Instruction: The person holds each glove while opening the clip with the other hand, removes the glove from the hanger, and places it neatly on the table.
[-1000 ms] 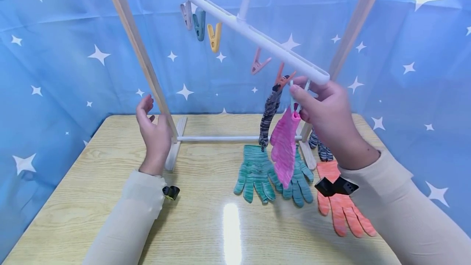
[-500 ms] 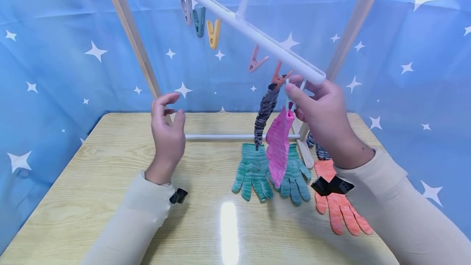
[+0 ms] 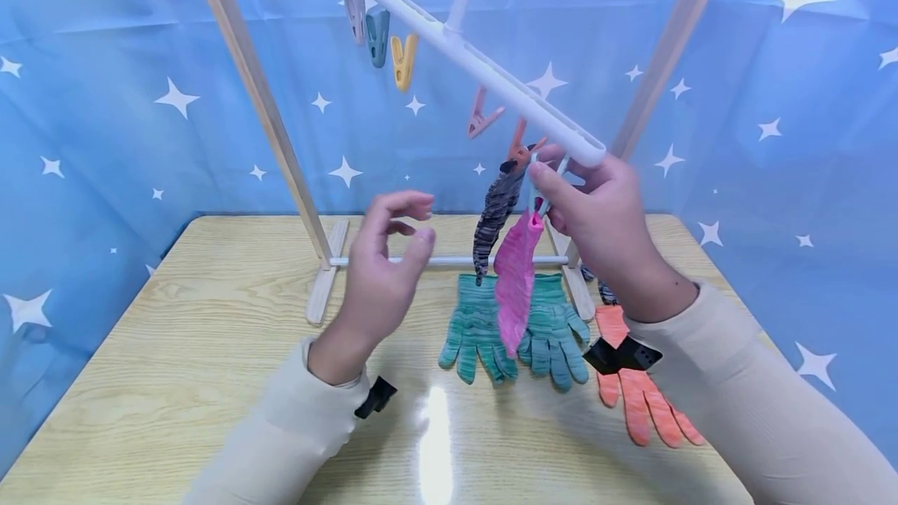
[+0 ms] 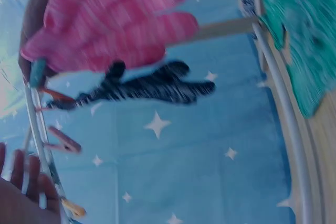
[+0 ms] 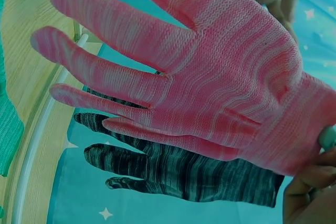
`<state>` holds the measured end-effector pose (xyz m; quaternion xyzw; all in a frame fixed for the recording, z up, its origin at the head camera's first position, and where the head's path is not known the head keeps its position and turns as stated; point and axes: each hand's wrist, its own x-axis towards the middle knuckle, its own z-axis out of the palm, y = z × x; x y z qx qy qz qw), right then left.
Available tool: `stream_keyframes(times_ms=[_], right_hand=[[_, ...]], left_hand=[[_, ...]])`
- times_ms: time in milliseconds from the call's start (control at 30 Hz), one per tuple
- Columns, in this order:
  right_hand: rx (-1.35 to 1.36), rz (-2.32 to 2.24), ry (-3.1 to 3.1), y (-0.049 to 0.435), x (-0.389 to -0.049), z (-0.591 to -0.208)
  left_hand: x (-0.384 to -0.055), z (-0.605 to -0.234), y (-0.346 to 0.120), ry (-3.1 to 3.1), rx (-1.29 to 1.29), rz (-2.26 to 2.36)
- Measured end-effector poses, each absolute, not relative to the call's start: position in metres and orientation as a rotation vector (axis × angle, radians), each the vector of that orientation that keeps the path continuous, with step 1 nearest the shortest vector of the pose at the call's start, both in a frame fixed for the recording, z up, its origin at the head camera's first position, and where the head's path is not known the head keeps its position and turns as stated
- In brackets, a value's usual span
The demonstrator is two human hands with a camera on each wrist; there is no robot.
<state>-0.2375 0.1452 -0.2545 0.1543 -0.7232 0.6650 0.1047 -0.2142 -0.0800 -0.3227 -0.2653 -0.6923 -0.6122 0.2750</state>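
My right hand (image 3: 603, 217) pinches a light-blue clothespin (image 3: 532, 192) under the low right end of the tilted white hanger (image 3: 484, 61). From that clothespin a pink glove (image 3: 517, 279) hangs by its cuff, fingers downward. Beside it, an orange clothespin (image 3: 517, 153) holds a black-and-grey glove (image 3: 496, 209). Left of both gloves, my left hand (image 3: 382, 279) is in the air with fingers loosely bent, touching nothing. In the right wrist view the pink glove (image 5: 220, 72) covers part of the black-and-grey glove (image 5: 205, 177).
Pink (image 3: 482, 119), yellow (image 3: 403, 61), teal (image 3: 377, 37) and grey (image 3: 356, 15) clothespins hang along the hanger. Teal gloves (image 3: 484, 318) and an orange glove (image 3: 638, 404) lie on the wooden table (image 3: 175, 365). The rack's wooden posts (image 3: 266, 115) flank the hanger.
My left hand has moved right, from beside the left post toward the hanging gloves. The right hand keeps its pinch; it, the hanger and the gloves appear slightly further left.
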Motion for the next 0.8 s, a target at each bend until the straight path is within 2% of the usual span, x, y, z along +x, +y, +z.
stream_keyframes(times_ms=[233,467,800], right_hand=[[0.461,1.921,-2.171,0.141,-0.238,-0.255],[0.452,1.896,-2.204,0.143,-0.238,-0.256],[0.407,1.679,-2.325,0.137,-0.234,-0.254]], left_hand=[[-0.201,-0.317,-0.061,-2.195,-0.801,-1.555],[-0.2,-0.315,-0.045,-2.301,-0.776,-1.584],[-0.2,-0.317,-0.033,-2.412,-0.743,-1.387]])
